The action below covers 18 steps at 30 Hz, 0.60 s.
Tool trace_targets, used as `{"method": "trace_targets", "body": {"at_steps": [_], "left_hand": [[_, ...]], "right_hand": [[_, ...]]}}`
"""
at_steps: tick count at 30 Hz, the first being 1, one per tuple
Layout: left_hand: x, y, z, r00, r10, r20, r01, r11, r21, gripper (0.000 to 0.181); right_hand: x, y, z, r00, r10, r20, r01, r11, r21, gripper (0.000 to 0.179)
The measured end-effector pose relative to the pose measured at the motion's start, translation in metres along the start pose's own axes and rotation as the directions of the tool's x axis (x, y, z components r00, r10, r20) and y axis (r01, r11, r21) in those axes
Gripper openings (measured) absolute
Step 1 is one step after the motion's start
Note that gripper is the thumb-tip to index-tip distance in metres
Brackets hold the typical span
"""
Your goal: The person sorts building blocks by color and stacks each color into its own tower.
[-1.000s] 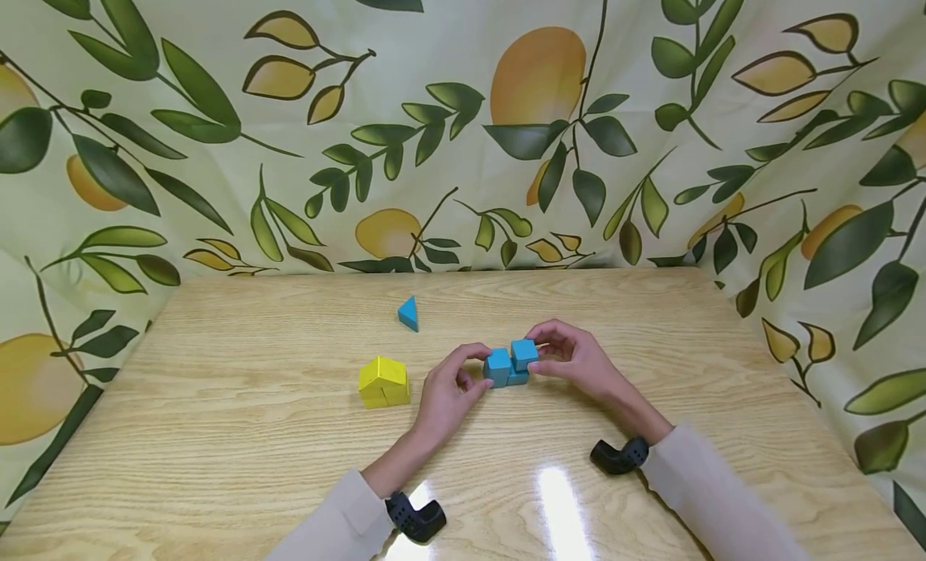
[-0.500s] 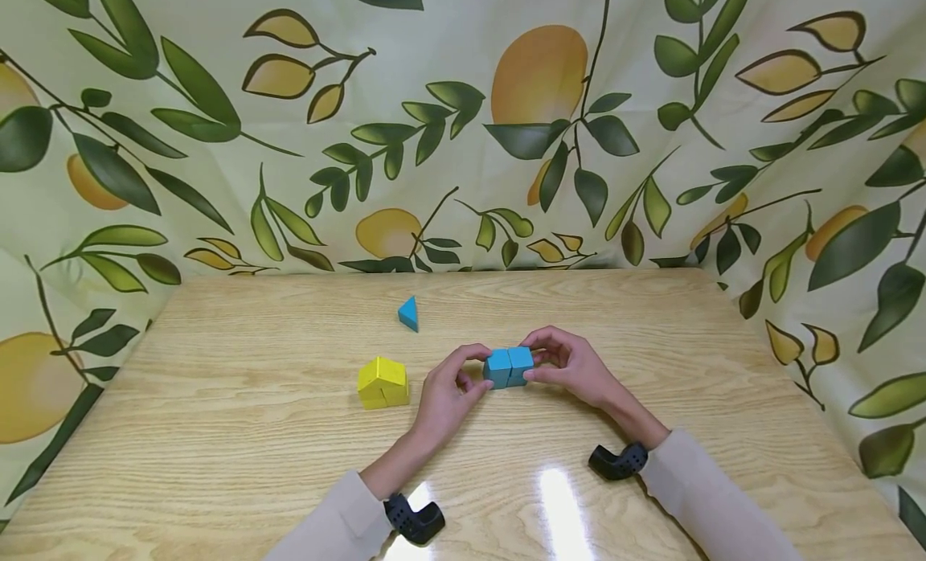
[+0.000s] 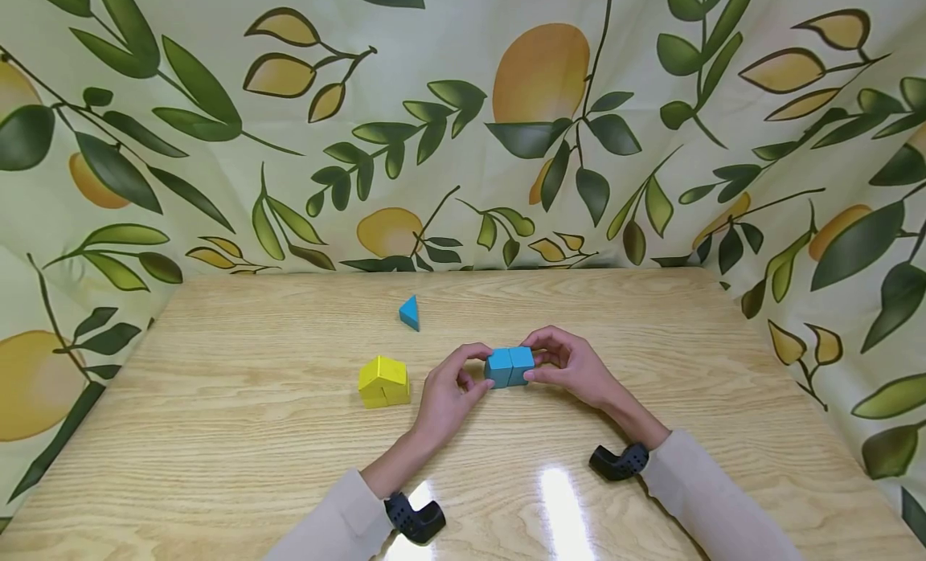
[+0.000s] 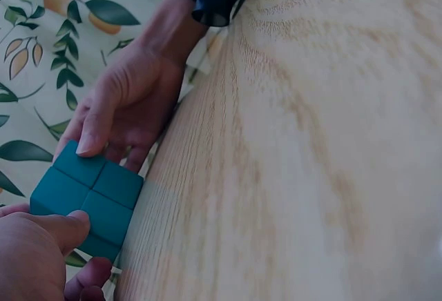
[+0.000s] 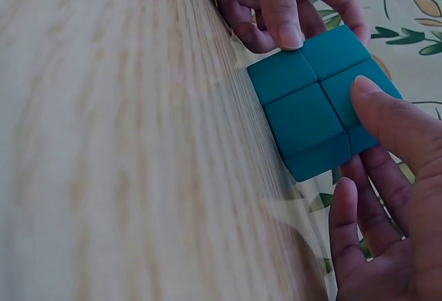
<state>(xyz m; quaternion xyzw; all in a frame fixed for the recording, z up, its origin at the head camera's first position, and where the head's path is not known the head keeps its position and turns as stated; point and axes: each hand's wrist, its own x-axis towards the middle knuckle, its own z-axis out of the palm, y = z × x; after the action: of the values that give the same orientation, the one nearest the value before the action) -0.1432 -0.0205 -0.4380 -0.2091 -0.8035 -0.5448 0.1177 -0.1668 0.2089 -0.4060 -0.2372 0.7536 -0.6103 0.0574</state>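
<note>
Several blue blocks (image 3: pixel 510 366) stand together on the table, two side by side over two, their faces nearly flush with thin seams between them. My left hand (image 3: pixel 448 392) grips the left side of this stack between thumb and fingers. From the right, my right hand (image 3: pixel 575 366) pinches the upper right block (image 5: pixel 352 90), its thumb flat on the front face in the right wrist view. Parts of the stack's back and sides are hidden by the fingers. In the left wrist view, both thumbs lie against the blue stack (image 4: pixel 97 190).
To the left of the left hand stands a small yellow block house (image 3: pixel 384 382) with a peaked top. Farther back lies a blue triangular block (image 3: pixel 409 313) on the wooden table (image 3: pixel 253 344). A leaf-and-fruit patterned cloth (image 3: pixel 434 47) hangs behind and at the sides.
The right hand has lowered the upper right blue block and moved it slightly left, from raised and offset to level against the left one. The left hand has stayed in place.
</note>
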Motion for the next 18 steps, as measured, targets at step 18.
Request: {"method": "trace_targets", "body": {"at_steps": [18], "left_hand": [[0.0, -0.001, 0.0, 1.0, 0.024, -0.005, -0.024, 1.0, -0.001, 0.044]], "right_hand": [[0.002, 0.019, -0.004, 1.0, 0.003, 0.008, -0.003, 1.0, 0.024, 0.039]]}}
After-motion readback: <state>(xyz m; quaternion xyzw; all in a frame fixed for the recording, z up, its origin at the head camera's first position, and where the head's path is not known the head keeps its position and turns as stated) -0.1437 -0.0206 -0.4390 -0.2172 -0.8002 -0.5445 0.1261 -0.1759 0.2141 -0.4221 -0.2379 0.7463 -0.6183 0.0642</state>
